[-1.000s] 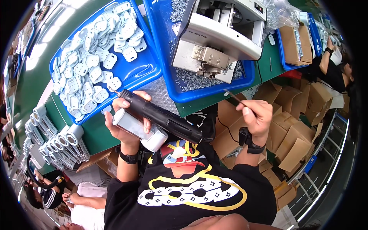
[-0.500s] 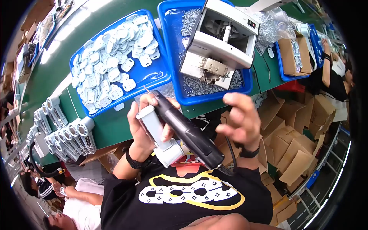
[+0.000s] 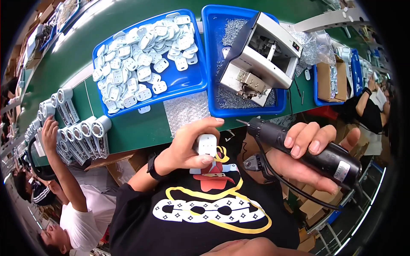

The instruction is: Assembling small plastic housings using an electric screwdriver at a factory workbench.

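My left hand [image 3: 181,149] grips a white plastic housing [image 3: 207,146], its end with small holes turned up toward me; the rest of it is hidden behind the fingers. In my right hand [image 3: 299,158] lies a black electric screwdriver [image 3: 273,132], fingers over its body and the bit pointing left toward the housing. A gap separates the bit from the housing. Ahead on the green bench, a blue tray [image 3: 188,79] is heaped with white plastic plates [image 3: 128,64]. Beside it, a screw feeder [image 3: 260,59] stands in a second blue tray [image 3: 210,42] among many loose screws.
White housings [image 3: 92,130] stand in rows at the left, where a co-worker's hand [image 3: 50,130] reaches in. Bubble wrap [image 3: 183,112] lies between the trays and me. A black cable [image 3: 282,183] hangs from the screwdriver. Cardboard boxes [image 3: 316,209] are piled at lower right.
The screwdriver has gone from resting along my left hand into my right hand, farther right. My left hand has turned the housing end-up. A co-worker's arm has reached toward the housings at left.
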{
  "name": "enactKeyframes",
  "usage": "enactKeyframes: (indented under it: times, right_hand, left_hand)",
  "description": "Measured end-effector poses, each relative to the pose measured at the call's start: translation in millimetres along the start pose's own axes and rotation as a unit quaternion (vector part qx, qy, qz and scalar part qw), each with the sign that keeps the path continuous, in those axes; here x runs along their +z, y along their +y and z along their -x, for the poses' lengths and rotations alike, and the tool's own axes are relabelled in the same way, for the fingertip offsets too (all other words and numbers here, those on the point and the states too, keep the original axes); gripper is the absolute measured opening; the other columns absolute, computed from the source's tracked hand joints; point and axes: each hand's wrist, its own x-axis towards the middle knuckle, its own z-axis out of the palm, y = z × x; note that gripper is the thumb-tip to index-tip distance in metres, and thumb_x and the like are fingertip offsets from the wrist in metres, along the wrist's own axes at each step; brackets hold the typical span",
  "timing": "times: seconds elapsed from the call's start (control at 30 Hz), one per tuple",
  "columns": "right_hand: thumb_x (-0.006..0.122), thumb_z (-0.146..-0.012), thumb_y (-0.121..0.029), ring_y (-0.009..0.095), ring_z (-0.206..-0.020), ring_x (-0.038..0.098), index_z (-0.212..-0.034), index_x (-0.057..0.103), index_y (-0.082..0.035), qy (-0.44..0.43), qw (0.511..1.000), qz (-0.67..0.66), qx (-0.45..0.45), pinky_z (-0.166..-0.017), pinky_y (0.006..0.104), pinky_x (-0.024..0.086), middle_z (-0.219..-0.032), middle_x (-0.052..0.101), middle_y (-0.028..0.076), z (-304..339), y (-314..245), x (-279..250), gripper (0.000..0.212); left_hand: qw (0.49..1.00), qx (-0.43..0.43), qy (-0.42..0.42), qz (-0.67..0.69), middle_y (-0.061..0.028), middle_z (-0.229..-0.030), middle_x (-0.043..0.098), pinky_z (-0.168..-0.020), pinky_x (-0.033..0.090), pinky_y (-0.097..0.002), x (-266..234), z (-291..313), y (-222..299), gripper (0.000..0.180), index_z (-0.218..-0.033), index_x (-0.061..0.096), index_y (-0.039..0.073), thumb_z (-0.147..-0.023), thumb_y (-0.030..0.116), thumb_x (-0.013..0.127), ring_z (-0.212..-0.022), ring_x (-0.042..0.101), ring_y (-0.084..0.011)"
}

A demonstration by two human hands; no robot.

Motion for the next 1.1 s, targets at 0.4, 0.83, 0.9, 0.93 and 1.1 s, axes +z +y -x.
enactKeyframes:
  times: [0.4,0.83,0.9,0.93,1.1]
  right_hand:
    - [0.066,-0.088,-0.064,0.025,-0.07,0.063,-0.132,0.042,-0.003,-0.075,0.99,0.109,0.055,-0.064,0.0401,0.053,-0.108,0.058,0.017,-26,53,-22,0.08]
    - [0.07,-0.09,-0.053,0.023,-0.075,0.056,-0.135,0.037,-0.01,-0.249,0.96,0.009,0.126,-0.062,0.0379,0.048,-0.11,0.049,0.011,-45,3,60,0.07]
    - [0.072,-0.087,-0.059,0.014,-0.067,0.057,-0.124,0.041,-0.003,-0.134,0.991,0.021,0.018,-0.06,0.0275,0.048,-0.092,0.052,0.008,-35,25,72,0.074]
    - [0.072,-0.087,-0.059,0.014,-0.067,0.057,-0.124,0.041,-0.003,-0.135,0.99,0.022,0.019,-0.06,0.0275,0.048,-0.092,0.052,0.008,-36,27,72,0.074]
    - [0.072,-0.087,-0.059,0.014,-0.065,0.058,-0.122,0.044,-0.004,-0.144,0.989,0.01,0.045,-0.058,0.0265,0.049,-0.093,0.053,0.007,-39,37,71,0.071]
  left_hand:
    - [0.969,0.151,0.076,-0.178,-0.0106,-0.082,0.066,-0.059,0.052,-0.0339,-31,-22,-43,0.068,-0.104,0.064,0.0,-0.076,0.061,0.078,-0.068,0.066,-0.0265]
    - [0.971,0.151,0.073,-0.172,-0.0088,-0.086,0.066,-0.061,0.053,-0.034,-29,-27,-41,0.064,-0.103,0.063,0.001,-0.073,0.055,0.081,-0.072,0.067,-0.0268]
    - [0.971,0.154,0.072,-0.168,-0.0087,-0.087,0.066,-0.061,0.053,-0.034,-29,-30,-40,0.063,-0.103,0.063,0.002,-0.073,0.054,0.081,-0.073,0.067,-0.0268]
    - [0.972,0.152,0.065,-0.169,-0.0086,-0.086,0.066,-0.062,0.053,-0.034,-30,-31,-40,0.063,-0.103,0.063,0.002,-0.073,0.054,0.081,-0.073,0.067,-0.0268]
    - [0.966,0.168,0.059,-0.186,-0.0085,-0.085,0.065,-0.056,0.049,-0.0336,-31,-30,-44,0.068,-0.101,0.062,0.0,-0.076,0.062,0.076,-0.066,0.064,-0.025]
